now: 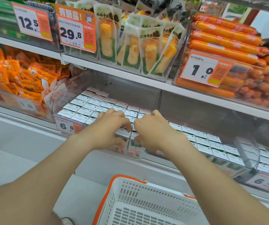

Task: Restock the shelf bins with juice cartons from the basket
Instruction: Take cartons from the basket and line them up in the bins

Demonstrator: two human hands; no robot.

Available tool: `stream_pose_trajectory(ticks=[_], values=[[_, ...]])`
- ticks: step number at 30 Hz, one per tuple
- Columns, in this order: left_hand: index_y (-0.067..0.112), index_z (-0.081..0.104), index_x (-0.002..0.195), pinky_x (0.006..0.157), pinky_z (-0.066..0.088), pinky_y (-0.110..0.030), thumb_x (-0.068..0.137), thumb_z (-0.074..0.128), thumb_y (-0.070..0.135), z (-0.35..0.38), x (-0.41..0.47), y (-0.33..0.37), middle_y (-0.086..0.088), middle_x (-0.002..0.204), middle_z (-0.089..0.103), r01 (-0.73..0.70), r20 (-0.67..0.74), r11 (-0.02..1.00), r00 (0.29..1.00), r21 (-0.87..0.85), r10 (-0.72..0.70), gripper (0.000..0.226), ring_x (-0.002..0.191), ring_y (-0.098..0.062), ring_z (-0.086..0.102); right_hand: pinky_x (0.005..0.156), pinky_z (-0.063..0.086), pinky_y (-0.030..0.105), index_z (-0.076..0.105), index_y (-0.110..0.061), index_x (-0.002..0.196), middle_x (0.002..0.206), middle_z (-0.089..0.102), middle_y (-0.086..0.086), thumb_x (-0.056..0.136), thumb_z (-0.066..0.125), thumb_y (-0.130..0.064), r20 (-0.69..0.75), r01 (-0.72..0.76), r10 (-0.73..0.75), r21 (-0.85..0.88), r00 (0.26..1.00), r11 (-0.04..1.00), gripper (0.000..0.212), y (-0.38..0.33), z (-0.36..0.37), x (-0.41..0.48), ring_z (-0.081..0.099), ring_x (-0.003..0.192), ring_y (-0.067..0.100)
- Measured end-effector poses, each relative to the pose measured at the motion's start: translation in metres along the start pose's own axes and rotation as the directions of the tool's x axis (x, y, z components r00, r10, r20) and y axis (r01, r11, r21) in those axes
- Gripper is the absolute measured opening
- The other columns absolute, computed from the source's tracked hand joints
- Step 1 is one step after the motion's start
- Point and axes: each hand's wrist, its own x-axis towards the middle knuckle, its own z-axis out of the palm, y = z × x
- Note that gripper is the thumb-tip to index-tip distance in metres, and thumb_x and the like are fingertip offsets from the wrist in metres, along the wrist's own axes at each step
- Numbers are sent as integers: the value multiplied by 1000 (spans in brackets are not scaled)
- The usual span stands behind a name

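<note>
Left hand (109, 127), right hand (153, 129) gripping cartons (85, 109), bin (138, 155) edge

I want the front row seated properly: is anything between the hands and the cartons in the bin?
Nothing visible. The left hand and right hand both grip the front cartons inside the clear bin.
</note>
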Motion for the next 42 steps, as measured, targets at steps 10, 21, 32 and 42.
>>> stream_pose_trajectory(ticks=[10, 21, 32, 42], values=[[44, 61, 122, 98, 36, -39, 87, 83, 43, 1, -3, 0, 17, 116, 50, -6, -5, 1000, 1000, 18, 6, 41, 117, -12, 44, 89, 31, 43, 40, -22, 81, 72, 40, -3, 103, 55, -35, -42, 18, -21, -79, 999, 997, 30, -4, 4, -1, 51, 78, 28], [42, 51, 133, 102, 35, -39, 74, 81, 70, -2, -5, -12, 15, 127, 44, 37, -28, 999, 999, 12, -37, 72, 122, -13, 40, 83, 31, 40, 28, -21, 68, 64, 38, -4, 105, 54, -40, -129, -53, 49, -29, 990, 998, 49, -2, 7, 2, 42, 63, 24], [21, 32, 160, 125, 25, -46, 90, 28, 72, -19, -8, -47, -2, 168, 32, 218, -12, 974, 976, -56, -219, 87, 152, -20, 29, 96, 46, 47, 52, -3, 126, 129, 58, 22, 102, 47, -22, -50, -296, 382, 542, 923, 786, 31, -18, 14, 115, 56, 120, 45], [14, 2, 167, 131, 0, -57, 60, 64, 98, -11, -2, -71, -4, 176, -1, 207, 134, 965, 964, 158, -229, 149, 163, -22, -4, 98, 48, 39, 64, -15, 125, 137, 62, 17, 109, 29, -44, 129, -283, 263, 632, 956, 721, 48, -4, 25, 205, 60, 115, 37]])
